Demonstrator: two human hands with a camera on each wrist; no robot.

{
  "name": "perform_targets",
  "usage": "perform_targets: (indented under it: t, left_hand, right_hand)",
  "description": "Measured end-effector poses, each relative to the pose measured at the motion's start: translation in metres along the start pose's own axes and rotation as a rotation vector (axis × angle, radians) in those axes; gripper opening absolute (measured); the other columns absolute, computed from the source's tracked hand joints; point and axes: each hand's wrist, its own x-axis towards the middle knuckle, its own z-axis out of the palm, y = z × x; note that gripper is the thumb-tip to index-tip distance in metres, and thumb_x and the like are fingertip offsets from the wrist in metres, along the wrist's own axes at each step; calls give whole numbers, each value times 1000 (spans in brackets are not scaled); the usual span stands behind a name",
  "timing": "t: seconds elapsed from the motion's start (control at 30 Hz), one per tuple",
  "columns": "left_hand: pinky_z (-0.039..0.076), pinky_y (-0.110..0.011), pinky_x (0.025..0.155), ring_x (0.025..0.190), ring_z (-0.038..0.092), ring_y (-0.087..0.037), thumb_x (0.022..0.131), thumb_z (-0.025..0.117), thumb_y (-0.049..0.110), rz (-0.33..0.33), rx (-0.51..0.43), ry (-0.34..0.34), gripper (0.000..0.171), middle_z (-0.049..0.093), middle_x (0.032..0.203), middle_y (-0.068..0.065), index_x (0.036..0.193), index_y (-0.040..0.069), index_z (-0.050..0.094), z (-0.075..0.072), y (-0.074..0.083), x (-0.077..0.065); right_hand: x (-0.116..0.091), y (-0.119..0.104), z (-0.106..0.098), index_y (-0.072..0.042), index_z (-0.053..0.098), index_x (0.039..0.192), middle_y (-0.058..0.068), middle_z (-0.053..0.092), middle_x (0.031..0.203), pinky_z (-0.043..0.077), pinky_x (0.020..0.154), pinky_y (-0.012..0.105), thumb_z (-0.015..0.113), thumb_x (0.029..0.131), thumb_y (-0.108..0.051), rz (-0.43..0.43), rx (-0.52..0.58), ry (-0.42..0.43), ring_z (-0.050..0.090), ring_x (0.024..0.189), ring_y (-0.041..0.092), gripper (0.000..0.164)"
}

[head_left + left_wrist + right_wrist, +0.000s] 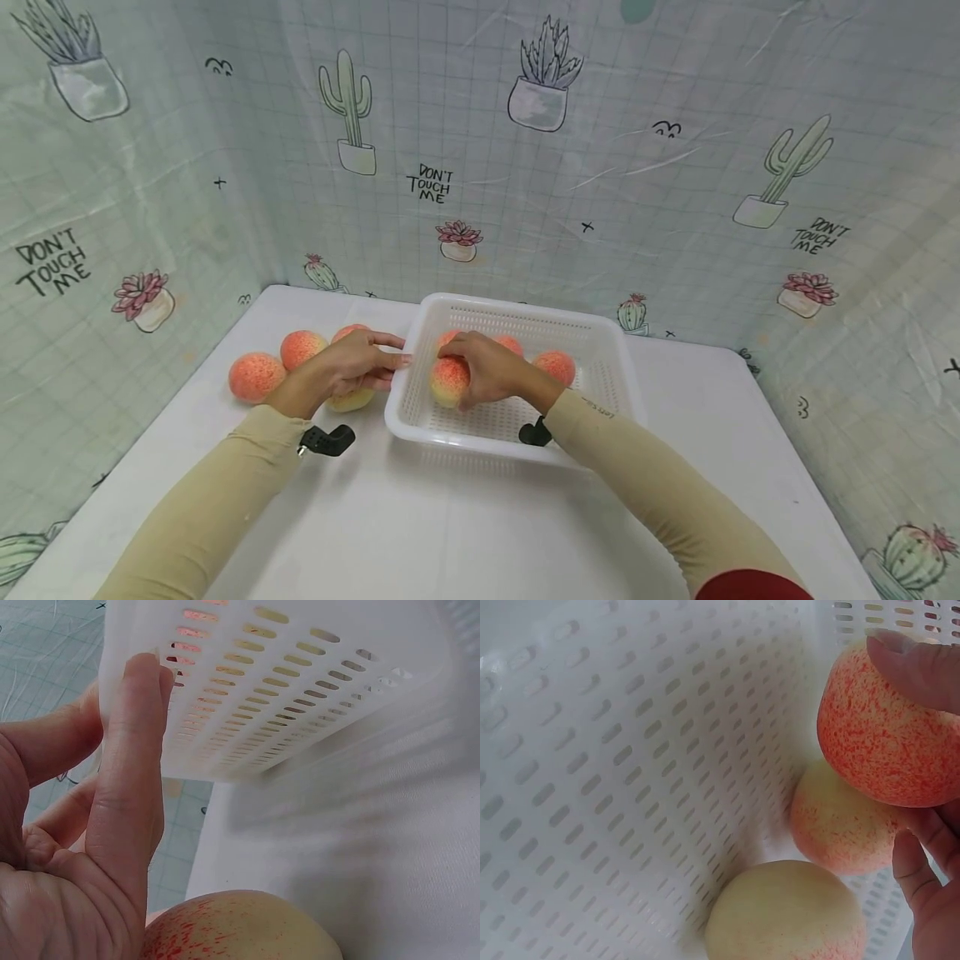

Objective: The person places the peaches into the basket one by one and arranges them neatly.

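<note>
Inside a white perforated plastic basket (600,383), my right hand (487,367) grips a red-and-yellow peach (450,382) from above, thumb on its near side. That peach (885,735) overlaps another peach (847,825) in the right wrist view, with a paler peach (787,915) beside them. At the basket's left side, my left hand (360,362) touches the rim with extended fingers. Its fingers (127,765) lie nearly straight against the outer wall in the left wrist view. Just below that hand sits a peach (247,926) on the table.
More peaches stand on the white table (465,533) left of the basket, including one at the far left (257,377) and one behind it (302,346). Another peach (557,367) rests in the basket's middle. A patterned curtain (480,167) hangs behind and around the table.
</note>
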Motion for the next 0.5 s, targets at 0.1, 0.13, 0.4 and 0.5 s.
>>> perform_targets:
  t: [0.1, 0.13, 0.4, 0.5]
  left_hand:
    - [65, -26, 68, 68, 74, -10, 100, 71, 15, 0, -7, -1, 55, 77, 89, -4, 149, 0, 49, 0, 0, 0]
    - [65, -25, 67, 68, 74, -10, 100, 71, 15, 0, -7, 0, 55, 77, 89, -4, 148, 0, 49, 0, 0, 0]
    - [65, -26, 68, 70, 74, -11, 100, 72, 15, -2, -3, 4, 55, 77, 92, -5, 148, 0, 50, 0, -2, 0]
    - [65, -25, 67, 70, 74, -11, 100, 72, 16, -4, -4, 11, 55, 77, 94, -5, 148, 1, 50, 0, -2, 1]
  right_hand:
    - [1, 0, 1, -11, 63, 140, 3, 64, 138, 52, 112, 41, 97, 68, -18, 13, -19, -3, 55, 127, 22, 80]
    - [1, 0, 1, -11, 63, 141, 3, 64, 139, 52, 113, 42, 97, 68, -19, 17, -23, -3, 55, 128, 22, 81]
    - [5, -2, 4, -12, 61, 143, 3, 63, 142, 51, 114, 43, 96, 70, -22, 30, -50, -7, 54, 132, 22, 81]
    - [7, -3, 5, -11, 61, 143, 4, 63, 143, 51, 115, 43, 96, 70, -21, 23, -43, -8, 54, 133, 23, 81]
